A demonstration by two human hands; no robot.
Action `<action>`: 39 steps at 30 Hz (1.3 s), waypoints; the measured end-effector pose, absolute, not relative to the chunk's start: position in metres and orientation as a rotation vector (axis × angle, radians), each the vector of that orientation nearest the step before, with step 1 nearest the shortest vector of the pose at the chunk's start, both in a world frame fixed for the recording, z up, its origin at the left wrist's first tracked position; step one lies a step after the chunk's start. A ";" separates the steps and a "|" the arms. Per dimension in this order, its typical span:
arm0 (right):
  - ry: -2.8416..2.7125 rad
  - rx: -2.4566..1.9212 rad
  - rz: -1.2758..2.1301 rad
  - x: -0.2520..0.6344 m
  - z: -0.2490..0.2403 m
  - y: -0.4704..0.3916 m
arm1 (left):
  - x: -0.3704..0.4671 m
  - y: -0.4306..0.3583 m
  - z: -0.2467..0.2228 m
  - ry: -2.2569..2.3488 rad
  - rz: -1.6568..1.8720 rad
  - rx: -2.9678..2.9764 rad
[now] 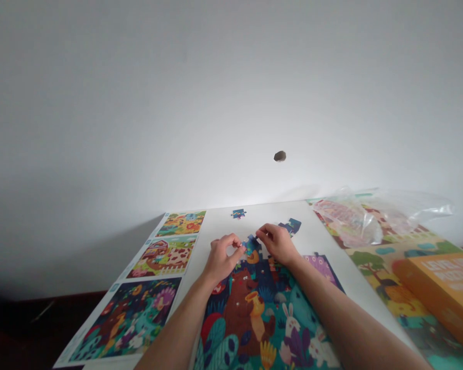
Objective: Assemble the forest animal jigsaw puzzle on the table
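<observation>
A jigsaw puzzle (243, 308) with a brown bear, rabbits and plants lies on the white table, its far edge uneven. At that edge is a blue puzzle piece (250, 242) beside a yellow-orange patch. My left hand (223, 257) pinches at the left side of this piece, thumb and forefinger almost meeting. From the right, my right hand (277, 242) has its thumb and fingertips closed on the piece's upper corner. My right wrist hides part of the puzzle's right side. Just beyond that hand lie some dark blue pieces (293, 226).
A loose piece (238, 213) lies near the wall. A sheet of printed pictures (156, 280) runs along the left. On the right are clear plastic bags (351, 221), a colourful picture sheet (370, 264) and an orange box (443, 288). The wall (216, 128) has a hole (280, 156).
</observation>
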State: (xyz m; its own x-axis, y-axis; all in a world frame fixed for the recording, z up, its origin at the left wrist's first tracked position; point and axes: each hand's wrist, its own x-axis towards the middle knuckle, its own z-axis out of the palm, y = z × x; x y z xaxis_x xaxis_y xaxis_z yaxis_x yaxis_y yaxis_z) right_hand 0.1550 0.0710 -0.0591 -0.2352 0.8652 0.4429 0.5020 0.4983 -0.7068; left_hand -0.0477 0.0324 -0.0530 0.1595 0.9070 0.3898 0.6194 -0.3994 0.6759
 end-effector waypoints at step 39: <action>-1.896 -1.280 0.396 0.176 -0.063 0.083 | -0.060 0.046 -0.069 1.812 1.302 1.926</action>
